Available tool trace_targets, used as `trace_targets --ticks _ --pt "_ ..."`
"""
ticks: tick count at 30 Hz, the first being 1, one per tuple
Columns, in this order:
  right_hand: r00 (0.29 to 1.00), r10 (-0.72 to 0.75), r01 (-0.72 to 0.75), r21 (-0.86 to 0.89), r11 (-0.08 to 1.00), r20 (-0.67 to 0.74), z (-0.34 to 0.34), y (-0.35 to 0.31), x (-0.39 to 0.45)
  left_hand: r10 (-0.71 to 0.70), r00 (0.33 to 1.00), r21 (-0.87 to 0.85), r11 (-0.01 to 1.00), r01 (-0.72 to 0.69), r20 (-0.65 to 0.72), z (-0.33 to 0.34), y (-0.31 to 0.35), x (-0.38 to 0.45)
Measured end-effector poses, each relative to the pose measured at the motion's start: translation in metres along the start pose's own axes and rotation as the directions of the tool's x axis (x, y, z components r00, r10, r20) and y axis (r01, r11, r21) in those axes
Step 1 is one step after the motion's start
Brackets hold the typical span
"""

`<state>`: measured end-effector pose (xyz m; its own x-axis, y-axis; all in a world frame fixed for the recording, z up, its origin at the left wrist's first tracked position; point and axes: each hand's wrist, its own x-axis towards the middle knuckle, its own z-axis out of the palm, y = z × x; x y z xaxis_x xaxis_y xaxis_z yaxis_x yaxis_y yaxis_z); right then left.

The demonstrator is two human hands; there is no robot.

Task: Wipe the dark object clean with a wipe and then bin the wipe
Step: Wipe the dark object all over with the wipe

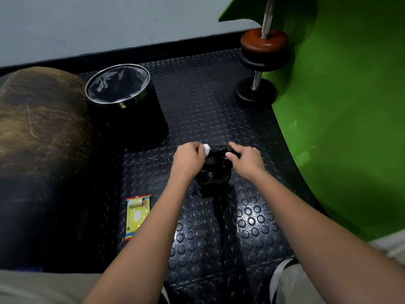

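While the right hand (246,157) grips the dark object (215,166) steady, the left hand (189,159), pinching the wipe (206,148), should rub firmly along its top.

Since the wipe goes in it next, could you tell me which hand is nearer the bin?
Left. The left hand is just right of the bin; the right hand lies farther right.
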<state>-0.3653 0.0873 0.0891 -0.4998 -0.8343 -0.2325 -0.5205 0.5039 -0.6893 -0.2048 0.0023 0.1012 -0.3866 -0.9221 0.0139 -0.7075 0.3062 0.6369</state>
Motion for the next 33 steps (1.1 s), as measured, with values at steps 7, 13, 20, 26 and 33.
trace_targets --ticks 7,13,20,26,33 --pt "1.0 0.0 0.0 0.018 1.0 0.003 0.001 0.002 0.001 -0.174 0.985 -0.15 0.973 0.175 0.02 -0.002 -0.026 0.004" --pt "1.0 -0.011 0.011 0.018 1.0 -0.001 0.001 0.003 0.001 -0.51 0.84 -0.399 0.742 0.539 0.185 0.006 -0.051 -0.008" --pt "1.0 -0.002 0.002 0.016 1.0 -0.005 0.0 0.001 0.0 -0.181 0.983 -0.155 0.973 0.173 -0.039 -0.004 -0.018 -0.005" --pt "1.0 -0.006 0.006 -0.019 1.0 -0.012 -0.003 -0.003 -0.004 0.027 0.999 0.006 1.0 -0.028 0.023 0.001 0.002 0.01" --pt "1.0 0.004 -0.004 0.006 1.0 0.003 -0.004 -0.003 -0.005 -0.273 0.962 -0.237 0.934 0.267 0.011 0.003 -0.041 0.003"
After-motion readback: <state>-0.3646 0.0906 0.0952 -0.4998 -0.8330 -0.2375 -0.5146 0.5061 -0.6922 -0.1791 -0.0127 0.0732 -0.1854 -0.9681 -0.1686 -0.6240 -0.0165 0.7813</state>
